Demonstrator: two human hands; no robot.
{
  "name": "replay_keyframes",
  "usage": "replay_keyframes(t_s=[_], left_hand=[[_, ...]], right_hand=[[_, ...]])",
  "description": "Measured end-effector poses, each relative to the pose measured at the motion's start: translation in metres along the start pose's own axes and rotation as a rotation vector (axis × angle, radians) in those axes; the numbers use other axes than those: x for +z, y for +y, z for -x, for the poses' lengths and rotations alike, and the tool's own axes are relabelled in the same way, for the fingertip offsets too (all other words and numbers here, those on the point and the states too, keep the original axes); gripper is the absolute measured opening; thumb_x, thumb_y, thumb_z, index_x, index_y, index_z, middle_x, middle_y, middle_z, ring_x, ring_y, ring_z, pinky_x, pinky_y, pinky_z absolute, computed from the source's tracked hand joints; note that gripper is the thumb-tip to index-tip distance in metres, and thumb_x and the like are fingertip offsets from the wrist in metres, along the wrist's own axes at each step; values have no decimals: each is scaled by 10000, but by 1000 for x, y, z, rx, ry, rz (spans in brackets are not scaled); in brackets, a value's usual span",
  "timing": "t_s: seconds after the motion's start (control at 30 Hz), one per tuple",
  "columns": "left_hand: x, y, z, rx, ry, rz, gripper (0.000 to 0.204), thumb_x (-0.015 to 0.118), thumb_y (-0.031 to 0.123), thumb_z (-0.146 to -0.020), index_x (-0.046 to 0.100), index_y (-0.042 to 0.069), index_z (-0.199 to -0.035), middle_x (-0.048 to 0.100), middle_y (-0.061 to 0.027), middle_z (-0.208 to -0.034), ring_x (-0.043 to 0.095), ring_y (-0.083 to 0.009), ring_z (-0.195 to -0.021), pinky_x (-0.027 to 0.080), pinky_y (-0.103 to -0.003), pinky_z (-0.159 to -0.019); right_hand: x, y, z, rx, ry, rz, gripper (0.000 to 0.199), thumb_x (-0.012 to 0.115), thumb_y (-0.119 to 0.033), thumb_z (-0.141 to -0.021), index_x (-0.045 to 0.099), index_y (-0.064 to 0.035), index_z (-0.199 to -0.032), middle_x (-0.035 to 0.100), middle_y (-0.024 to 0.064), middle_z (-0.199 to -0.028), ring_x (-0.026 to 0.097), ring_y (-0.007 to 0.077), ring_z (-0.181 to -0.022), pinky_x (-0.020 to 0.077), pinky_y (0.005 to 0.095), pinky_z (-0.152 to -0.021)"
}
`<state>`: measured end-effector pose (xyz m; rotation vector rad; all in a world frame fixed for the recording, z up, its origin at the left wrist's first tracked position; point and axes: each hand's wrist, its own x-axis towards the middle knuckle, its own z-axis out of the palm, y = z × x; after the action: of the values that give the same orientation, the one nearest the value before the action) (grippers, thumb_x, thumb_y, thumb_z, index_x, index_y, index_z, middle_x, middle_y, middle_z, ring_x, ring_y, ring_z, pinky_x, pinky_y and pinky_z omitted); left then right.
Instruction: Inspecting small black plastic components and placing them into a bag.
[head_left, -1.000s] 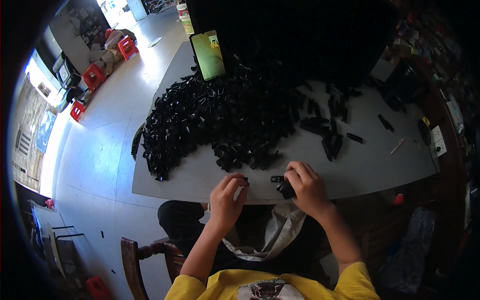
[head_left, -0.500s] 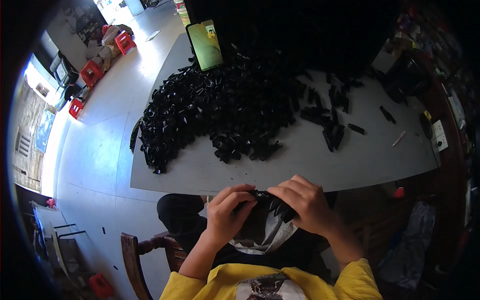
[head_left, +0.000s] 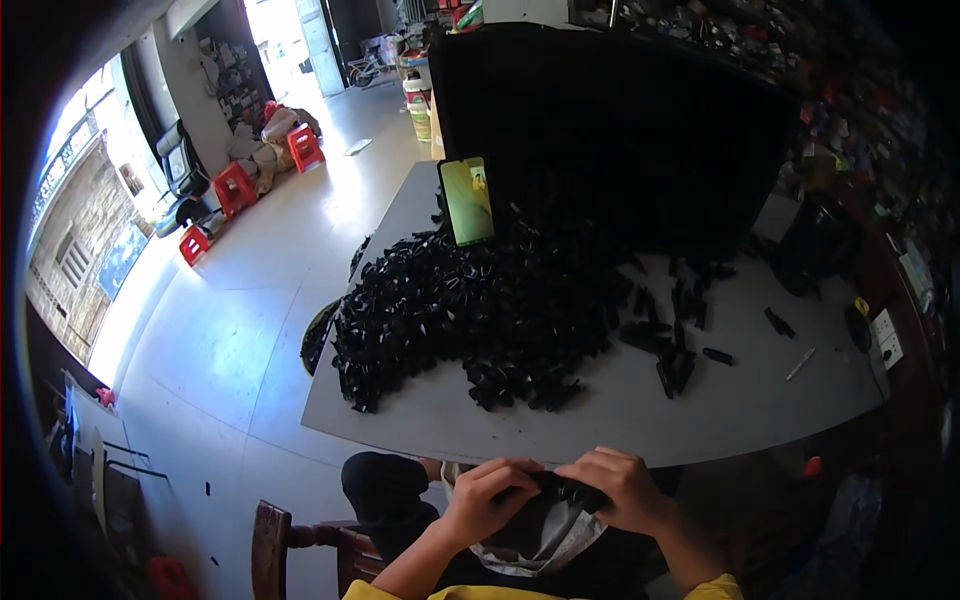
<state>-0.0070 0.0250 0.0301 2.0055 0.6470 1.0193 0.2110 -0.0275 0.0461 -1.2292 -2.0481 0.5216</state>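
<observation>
Just past the table's near edge, above my lap, my left hand [head_left: 490, 503] and my right hand [head_left: 622, 490] face each other. Both are closed on small black plastic pieces [head_left: 577, 493], whose exact kind I cannot make out. My left fingers pinch one end, while several pieces sit bunched under my right fingers. A whitish bag [head_left: 545, 556] lies open on my lap below them. Across the grey table [head_left: 430, 428] spreads a big heap of similar black plastic parts [head_left: 470, 320]. Longer black pieces [head_left: 676, 372] lie in a loose group to its right.
A lit phone [head_left: 467, 205] stands upright in the heap. Behind it rises a large black panel [head_left: 610, 130]. A pen-like stick [head_left: 800, 364] lies at the table's right, near a wall socket [head_left: 886, 338]. Red stools [head_left: 235, 190] stand on the floor at left; a wooden chair [head_left: 270, 550] is below.
The view has tilted up, so the table, heap and hands sit lower in the picture. Both hands still hold the black pieces close together, with the fingers slightly shifted.
</observation>
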Motion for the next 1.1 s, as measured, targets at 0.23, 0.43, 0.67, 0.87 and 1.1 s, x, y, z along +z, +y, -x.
replay_keyframes(t_s=[0.23,0.43,0.67,0.87,1.1], left_hand=[[4,4,7,-61,45,308,168,697,21,-800,622,11,-950,651,-153,-1074,646,-241,-996,503,-328,-886],[18,13,11,-340,-48,979,492,377,392,-1011,550,-49,-1141,613,-197,-1166,580,-270,-1138,422,-367,-1019],[25,13,27,-309,-102,925,599,282,429,-1028,583,-80,-1123,632,-204,-1131,582,-289,-1132,400,-384,-1034],[22,21,33,-302,-73,871,636,279,442,-1015,614,-99,-1016,668,-225,-1024,586,-331,-1106,304,-437,-1094],[25,12,33,-174,-79,820,604,302,434,-1008,635,-67,-959,668,-208,-992,598,-330,-1063,373,-452,-1028]], right_hand=[[13,-3,8,-17,56,-107,513,698,16,-592,631,-57,-1096,643,96,-941,634,280,-892,523,365,-738],[29,-21,18,-142,-97,-14,457,709,-79,-642,629,-56,-1091,643,114,-960,652,292,-875,535,373,-746],[42,-32,19,-220,-37,-71,369,661,-28,-679,616,5,-1044,639,155,-963,654,317,-883,543,379,-762],[42,-38,21,-220,-131,-100,316,625,12,-724,603,31,-1039,633,185,-974,651,325,-896,546,371,-776],[48,-38,14,-196,-104,-92,313,633,-28,-712,598,-8,-1023,620,172,-942,642,323,-859,533,399,-710]])
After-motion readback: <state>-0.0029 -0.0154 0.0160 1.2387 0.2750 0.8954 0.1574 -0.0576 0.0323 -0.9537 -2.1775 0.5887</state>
